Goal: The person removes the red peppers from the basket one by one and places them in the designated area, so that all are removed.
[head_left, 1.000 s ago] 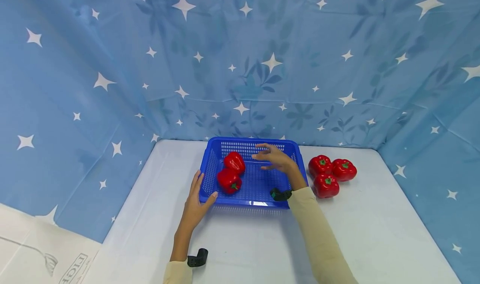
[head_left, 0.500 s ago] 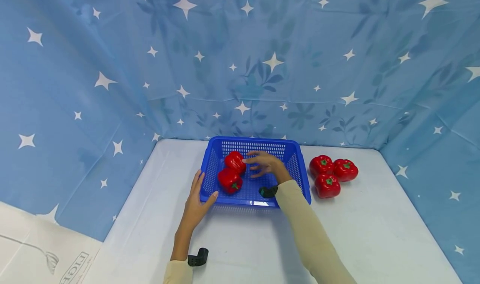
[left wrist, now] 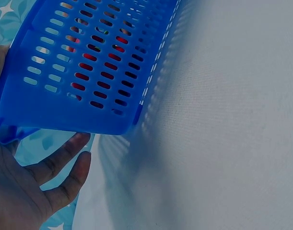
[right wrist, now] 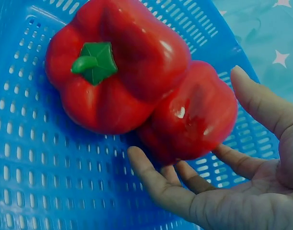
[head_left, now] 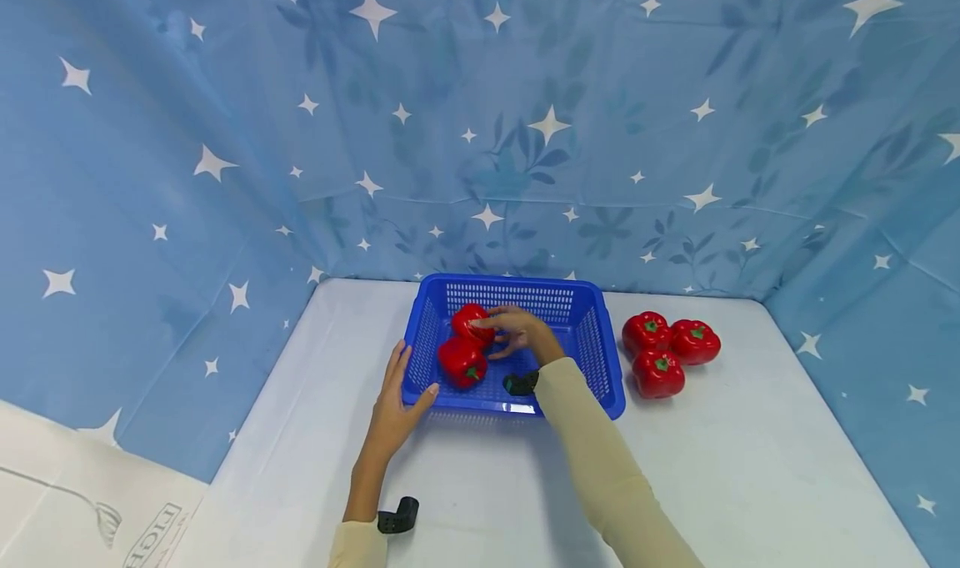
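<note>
Two red bell peppers lie against each other in a blue perforated basket [head_left: 517,281]. The nearer pepper [head_left: 459,359] shows its green stem; the farther pepper [head_left: 467,321] lies behind it. My right hand [head_left: 521,332] reaches into the basket from the right, its spread fingers at the farther pepper. In the right wrist view, fingertips touch or nearly touch that pepper's [right wrist: 199,112] underside, while the thumb [right wrist: 254,98] stands apart from it. At the basket's front left corner, my left hand [head_left: 390,418] rests with fingers straight along the side and thumb at the front.
Right of the basket, three more red bell peppers [head_left: 657,374] sit close together on the white table [head_left: 750,468]. A blue curtain with stars [head_left: 480,134] hangs behind the table and at both sides.
My right hand has moved left inside the basket, from the right half to the farther pepper. The left hand stays at the corner, and the peppers keep their places.
</note>
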A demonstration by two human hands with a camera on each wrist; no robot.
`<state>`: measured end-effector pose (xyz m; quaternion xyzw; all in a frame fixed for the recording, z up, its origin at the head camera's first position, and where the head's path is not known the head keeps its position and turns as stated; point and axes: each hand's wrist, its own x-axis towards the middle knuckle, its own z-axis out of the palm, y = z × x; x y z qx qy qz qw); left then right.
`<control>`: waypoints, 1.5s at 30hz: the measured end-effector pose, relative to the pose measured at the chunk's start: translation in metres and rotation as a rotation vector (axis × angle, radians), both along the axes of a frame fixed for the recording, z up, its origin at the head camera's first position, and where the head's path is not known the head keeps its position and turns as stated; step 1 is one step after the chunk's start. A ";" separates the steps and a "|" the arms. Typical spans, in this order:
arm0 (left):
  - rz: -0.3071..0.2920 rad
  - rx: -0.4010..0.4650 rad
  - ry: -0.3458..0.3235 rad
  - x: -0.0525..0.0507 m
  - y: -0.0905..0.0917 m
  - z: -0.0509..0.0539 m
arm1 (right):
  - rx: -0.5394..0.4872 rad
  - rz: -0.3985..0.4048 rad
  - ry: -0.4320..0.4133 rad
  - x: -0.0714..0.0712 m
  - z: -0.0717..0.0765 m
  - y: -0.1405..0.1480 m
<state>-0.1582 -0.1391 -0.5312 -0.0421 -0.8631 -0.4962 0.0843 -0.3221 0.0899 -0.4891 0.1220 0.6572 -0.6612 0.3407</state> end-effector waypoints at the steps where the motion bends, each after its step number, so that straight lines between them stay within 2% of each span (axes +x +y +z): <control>1: -0.002 0.001 -0.002 0.000 0.000 -0.001 | 0.011 -0.004 0.001 0.000 -0.001 -0.001; 14: 0.003 -0.009 0.009 -0.001 -0.001 -0.002 | 0.102 -0.015 0.016 -0.002 -0.003 -0.018; 25: 0.008 -0.015 0.004 0.000 0.001 0.000 | 0.175 -0.002 0.054 -0.003 -0.006 -0.025; 37: 0.006 -0.007 -0.002 0.000 0.001 0.000 | 0.198 0.005 0.064 -0.001 -0.006 -0.024; 45: -0.001 -0.012 0.007 0.000 0.000 0.000 | 0.174 0.007 0.071 -0.002 -0.004 -0.020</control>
